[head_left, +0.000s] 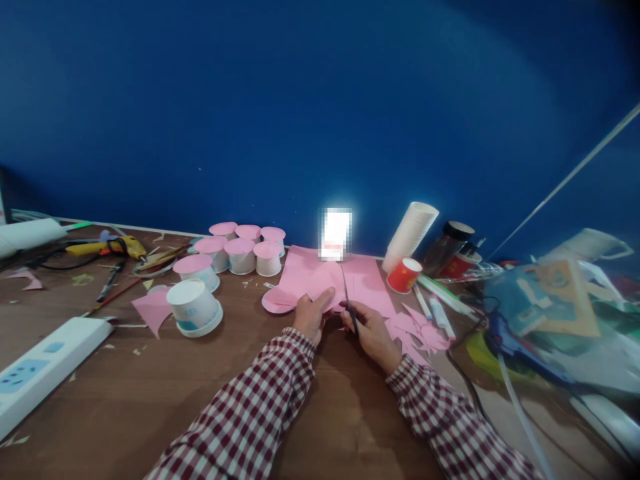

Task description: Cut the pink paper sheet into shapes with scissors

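My left hand (pixel 312 315) is closed on a piece of pink paper (pixel 323 280), thumb on top. A pair of scissors (pixel 347 288) is in my right hand (pixel 371 333), its blades pointing away from me at the right edge of that piece. Beneath lie larger pink sheets (pixel 370 277), and a rounded pink cutout (pixel 277 301) rests left of my left hand. Pink scraps (pixel 415 330) are heaped to the right of my right hand. Part of the fingers of both hands is hidden under the paper and behind the scissors.
Several paper cups with pink tops (pixel 240 247) stand at back left, near an uncovered white cup (pixel 193 303). A bright phone (pixel 336 233) leans at the wall. Right are stacked white cups (pixel 411 233), a red cup (pixel 404 275) and a blue glue gun (pixel 520 350); left, a power strip (pixel 60 360).
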`<state>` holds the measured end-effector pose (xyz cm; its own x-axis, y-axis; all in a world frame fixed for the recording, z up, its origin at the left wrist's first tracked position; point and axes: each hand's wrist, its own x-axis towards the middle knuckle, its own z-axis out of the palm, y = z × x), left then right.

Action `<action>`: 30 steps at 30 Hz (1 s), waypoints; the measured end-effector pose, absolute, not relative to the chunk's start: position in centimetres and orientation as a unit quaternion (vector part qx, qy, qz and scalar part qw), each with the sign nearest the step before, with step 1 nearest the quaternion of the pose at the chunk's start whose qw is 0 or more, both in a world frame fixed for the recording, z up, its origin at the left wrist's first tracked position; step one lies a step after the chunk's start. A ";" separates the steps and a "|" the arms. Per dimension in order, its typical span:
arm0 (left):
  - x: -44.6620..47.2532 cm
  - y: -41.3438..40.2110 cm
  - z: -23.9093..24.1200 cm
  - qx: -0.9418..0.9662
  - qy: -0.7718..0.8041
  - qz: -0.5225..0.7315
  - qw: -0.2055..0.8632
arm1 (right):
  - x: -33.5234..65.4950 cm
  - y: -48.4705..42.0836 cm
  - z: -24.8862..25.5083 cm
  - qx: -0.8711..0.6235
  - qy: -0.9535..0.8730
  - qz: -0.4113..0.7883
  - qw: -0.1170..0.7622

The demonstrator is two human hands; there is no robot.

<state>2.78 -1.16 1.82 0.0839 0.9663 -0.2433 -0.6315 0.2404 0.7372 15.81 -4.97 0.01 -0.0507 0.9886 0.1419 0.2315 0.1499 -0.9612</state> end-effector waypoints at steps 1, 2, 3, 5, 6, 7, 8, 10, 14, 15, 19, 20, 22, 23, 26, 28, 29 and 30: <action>2.8 -1.2 1.8 0.234 0.362 0.569 0.700 | 15.8 -5.0 0.0 -0.507 -0.597 0.410 0.466; 2.8 -1.2 1.8 0.236 0.361 0.569 0.700 | 15.8 -5.0 0.0 -0.505 -0.596 0.412 0.468; 2.8 -1.2 1.8 0.238 0.360 0.569 0.699 | 15.8 -5.0 -0.1 -0.503 -0.596 0.412 0.470; 2.8 -1.2 1.7 0.240 0.361 0.572 0.697 | 15.8 -4.9 0.0 -0.501 -0.600 0.407 0.472; 2.9 -1.1 1.6 0.240 0.364 0.571 0.696 | 15.8 -4.9 0.0 -0.501 -0.602 0.403 0.473; 2.9 -1.1 1.6 0.238 0.367 0.568 0.697 | 15.8 -4.9 0.0 -0.502 -0.603 0.401 0.473; 2.9 -1.1 1.6 0.236 0.371 0.564 0.699 | 15.8 -4.9 0.1 -0.502 -0.604 0.400 0.473; 2.9 -1.1 1.5 0.236 0.373 0.559 0.702 | 15.7 -4.9 0.2 -0.501 -0.604 0.400 0.474; 2.9 -1.2 1.6 0.241 0.366 0.563 0.701 | 15.6 -5.0 0.4 -0.502 -0.602 0.403 0.473; 2.9 -1.2 1.6 0.241 0.365 0.564 0.700 | 15.6 -5.0 0.4 -0.502 -0.601 0.404 0.473; 2.9 -1.1 1.6 0.237 0.369 0.569 0.696 | 15.6 -5.0 0.4 -0.501 -0.603 0.401 0.475; 2.9 -1.1 1.6 0.237 0.369 0.569 0.696 | 15.7 -5.0 0.4 -0.501 -0.602 0.402 0.474; 2.9 -1.1 1.6 0.236 0.364 0.570 0.697 | 15.7 -5.0 0.3 -0.503 -0.600 0.405 0.473; 2.9 -1.1 1.6 0.237 0.361 0.571 0.698 | 15.7 -4.9 0.3 -0.504 -0.600 0.404 0.471; 2.9 -1.1 1.6 0.235 0.359 0.573 0.698 | 15.8 -4.9 0.2 -0.509 -0.605 0.397 0.466; 2.9 -1.1 1.7 0.233 0.361 0.573 0.698 | 15.8 -5.0 0.2 -0.510 -0.606 0.396 0.464; 2.9 -1.1 1.8 0.231 0.363 0.573 0.697 | 15.8 -5.0 0.2 -0.511 -0.605 0.398 0.464; 2.9 -1.1 1.8 0.230 0.365 0.573 0.697 | 15.8 -5.0 0.2 -0.511 -0.602 0.400 0.464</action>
<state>2.87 -1.14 1.80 0.0774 0.9663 -0.2456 -0.6309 0.2383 0.7384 15.82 -4.98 0.17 -0.0465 0.9876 0.1497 0.2442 0.1566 -0.9570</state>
